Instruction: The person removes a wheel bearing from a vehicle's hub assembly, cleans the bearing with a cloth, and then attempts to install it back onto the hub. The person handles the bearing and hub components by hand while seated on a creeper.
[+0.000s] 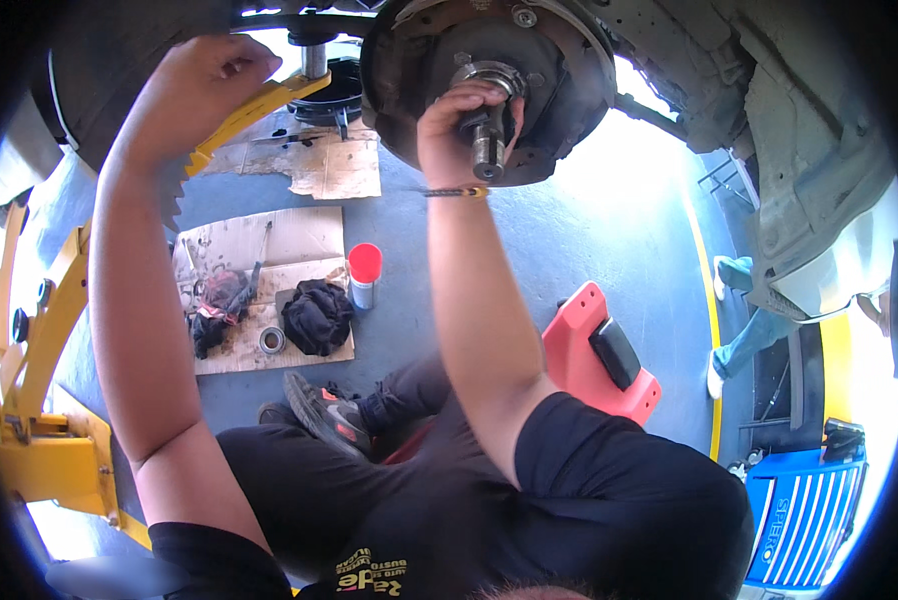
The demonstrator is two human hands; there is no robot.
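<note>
Ahead of me a dark round brake backing plate [394, 75] hangs under the vehicle. A metal axle shaft [488, 158] sticks out of its middle toward me, with a bright ring [499, 73] around its base. My right hand [459, 120] is closed around the shaft just in front of that ring, and the palm side is partly hidden. To the left, my left hand [214, 85] is raised above a yellow lift arm [259, 103], its wrist bent and fingers curled together. Whatever those fingers may hold is hidden.
Stained cardboard [309, 235] on the blue floor carries black cloths [317, 317] and a metal ring [271, 340]. Beside them stands a red-capped can [364, 275]. A red creeper [579, 340] lies right, a blue tool cabinet [807, 520] farther right. Another person's legs [754, 340] show there.
</note>
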